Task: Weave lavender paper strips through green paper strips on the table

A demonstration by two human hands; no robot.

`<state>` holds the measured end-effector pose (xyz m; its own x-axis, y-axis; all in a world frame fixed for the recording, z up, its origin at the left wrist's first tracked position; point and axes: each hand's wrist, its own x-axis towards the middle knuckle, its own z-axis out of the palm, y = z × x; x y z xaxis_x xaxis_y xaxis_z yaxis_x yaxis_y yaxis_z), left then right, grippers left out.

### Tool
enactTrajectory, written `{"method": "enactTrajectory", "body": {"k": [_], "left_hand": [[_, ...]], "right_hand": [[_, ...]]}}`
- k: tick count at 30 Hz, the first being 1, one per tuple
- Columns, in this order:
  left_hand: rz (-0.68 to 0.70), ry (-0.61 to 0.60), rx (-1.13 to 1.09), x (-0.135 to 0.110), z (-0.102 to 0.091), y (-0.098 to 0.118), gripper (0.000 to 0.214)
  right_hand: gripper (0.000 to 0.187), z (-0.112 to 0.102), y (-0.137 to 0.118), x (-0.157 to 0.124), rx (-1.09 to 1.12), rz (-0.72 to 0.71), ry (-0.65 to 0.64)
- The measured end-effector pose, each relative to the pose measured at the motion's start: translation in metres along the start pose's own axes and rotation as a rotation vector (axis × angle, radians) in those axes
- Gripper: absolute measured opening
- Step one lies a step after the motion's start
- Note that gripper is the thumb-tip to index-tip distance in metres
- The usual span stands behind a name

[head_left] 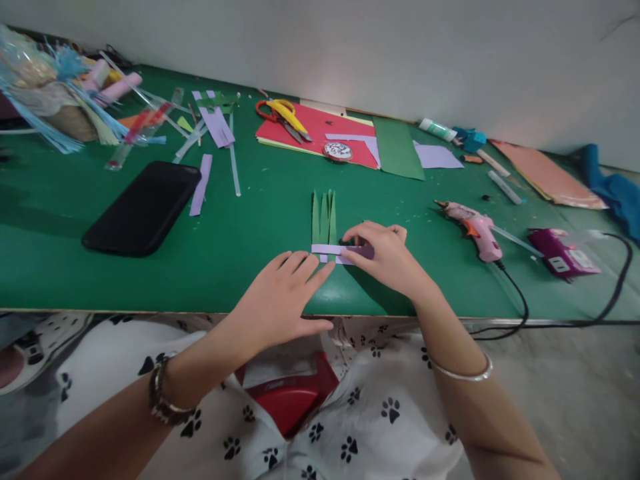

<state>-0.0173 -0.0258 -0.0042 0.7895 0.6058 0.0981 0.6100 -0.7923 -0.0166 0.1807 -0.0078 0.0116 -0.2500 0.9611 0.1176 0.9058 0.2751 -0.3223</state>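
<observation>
A lilac paper strip (327, 249) lies across the base of three pointed green paper strips (325, 217) on the green table (240, 227). My left hand (280, 300) lies flat with fingers stretched out, its fingertips pressing near the lilac strip's left part. My right hand (385, 257) has its fingers curled, pinching the right end of the lilac strip against the table.
A pink glue gun (473, 227) and a purple plug adapter (563, 252) with black cables lie right. A black phone (145, 207) sits left. Scissors (283, 117) on red paper (325, 133), green paper (397, 148), lilac scraps (217, 127) and a basket (45, 100) stand behind.
</observation>
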Motion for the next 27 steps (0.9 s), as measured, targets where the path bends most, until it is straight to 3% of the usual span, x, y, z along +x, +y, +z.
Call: {"method": "enactTrajectory", "body": {"k": [6,11,18,27], "left_hand": [[0.021,0.038,-0.024,-0.001,-0.001,-0.008,0.066],[0.028,0.035,-0.033,0.0,-0.002,-0.012,0.066],[0.002,0.038,-0.048,0.003,0.002,-0.011,0.07],[0.034,0.044,-0.065,0.002,0.006,-0.011,0.072]], "right_hand": [[0.02,-0.002,-0.001,-0.006,-0.087,-0.092,-0.028],[0.016,-0.005,0.001,-0.008,-0.061,-0.105,-0.057],[0.011,-0.002,0.003,-0.008,-0.025,-0.014,-0.06],[0.024,0.005,0.001,-0.007,-0.067,0.087,0.009]]}}
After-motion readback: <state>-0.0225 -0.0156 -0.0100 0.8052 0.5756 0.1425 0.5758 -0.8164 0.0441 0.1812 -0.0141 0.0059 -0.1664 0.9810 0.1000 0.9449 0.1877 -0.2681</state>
